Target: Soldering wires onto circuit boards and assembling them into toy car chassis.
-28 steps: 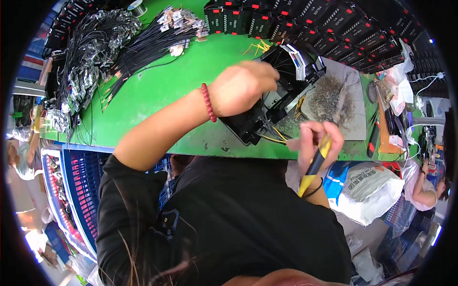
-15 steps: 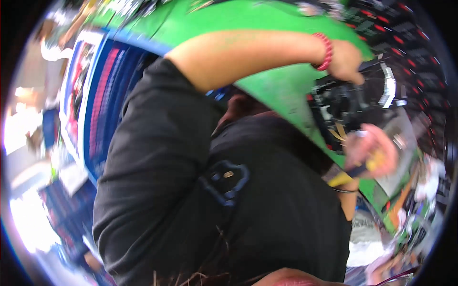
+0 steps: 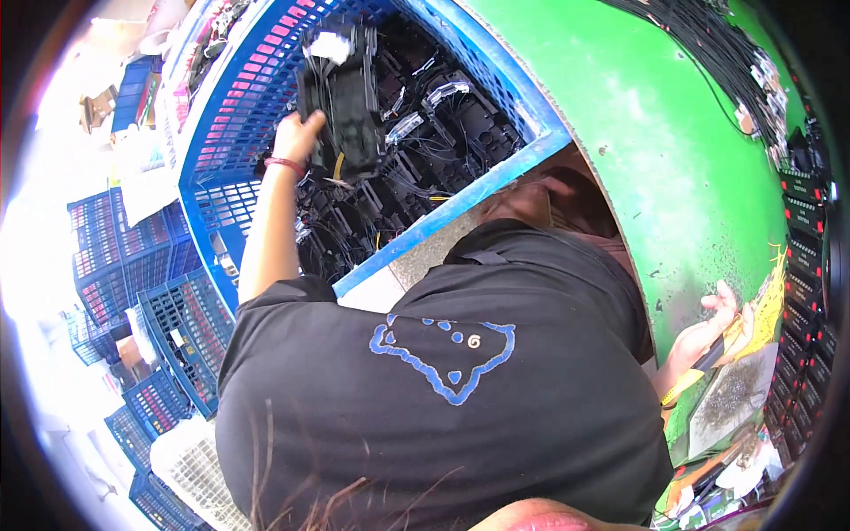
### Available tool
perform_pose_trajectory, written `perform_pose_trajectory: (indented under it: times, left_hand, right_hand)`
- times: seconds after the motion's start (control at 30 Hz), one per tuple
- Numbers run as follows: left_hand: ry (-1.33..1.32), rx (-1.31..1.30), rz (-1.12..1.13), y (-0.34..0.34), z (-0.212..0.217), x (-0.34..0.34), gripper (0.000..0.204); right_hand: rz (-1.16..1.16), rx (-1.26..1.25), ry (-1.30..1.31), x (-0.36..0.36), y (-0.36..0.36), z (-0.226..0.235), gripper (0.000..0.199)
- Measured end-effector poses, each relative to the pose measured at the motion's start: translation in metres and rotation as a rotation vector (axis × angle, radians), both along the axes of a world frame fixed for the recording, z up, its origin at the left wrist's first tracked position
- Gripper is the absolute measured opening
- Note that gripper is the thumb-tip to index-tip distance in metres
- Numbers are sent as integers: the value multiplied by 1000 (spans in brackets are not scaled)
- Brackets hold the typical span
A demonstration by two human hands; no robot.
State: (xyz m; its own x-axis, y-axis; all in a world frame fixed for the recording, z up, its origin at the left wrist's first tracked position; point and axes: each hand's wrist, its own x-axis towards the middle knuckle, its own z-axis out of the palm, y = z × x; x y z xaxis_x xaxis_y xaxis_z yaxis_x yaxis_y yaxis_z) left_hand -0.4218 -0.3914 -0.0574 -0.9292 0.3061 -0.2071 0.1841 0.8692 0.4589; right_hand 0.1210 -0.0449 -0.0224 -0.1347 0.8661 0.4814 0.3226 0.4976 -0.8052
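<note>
Since the earlier frames, the left hand has been moved from above the desk to inside a blue crate, and the view has been turned with it. The left forearm is stretched up and away from the body, and one red bracelet is worn at its wrist. By the left hand one black housing is gripped at its left edge, tilted above the crate's contents; the fingertips are partly hidden, and the housing's face is blurred. The right hand is held palm up over the desk, fingers loosely curled round one yellow-and-black tool, whose far end cannot be made out. Beneath the held housing, more black housings are heaped in the crate, too overlapped to be counted. Near the right hand, one grey board is strewn with dark residue, and yellow wires are laid beside it. Farther out, one bundle of black wires and a row of black boxes are cut off by the rim.
</note>
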Motion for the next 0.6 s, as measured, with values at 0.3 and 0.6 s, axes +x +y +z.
perform_pose_trajectory:
  times: [0.3, 0.6]
  left_hand:
    - [-228, 70, 332, 4, -252, 131, 46]
    - [-565, -75, 744, 29, -303, 135, 59]
  right_hand:
    - [24, -19, 20, -5, 2, 3, 29]
    - [58, -51, -103, -14, -5, 3, 31]
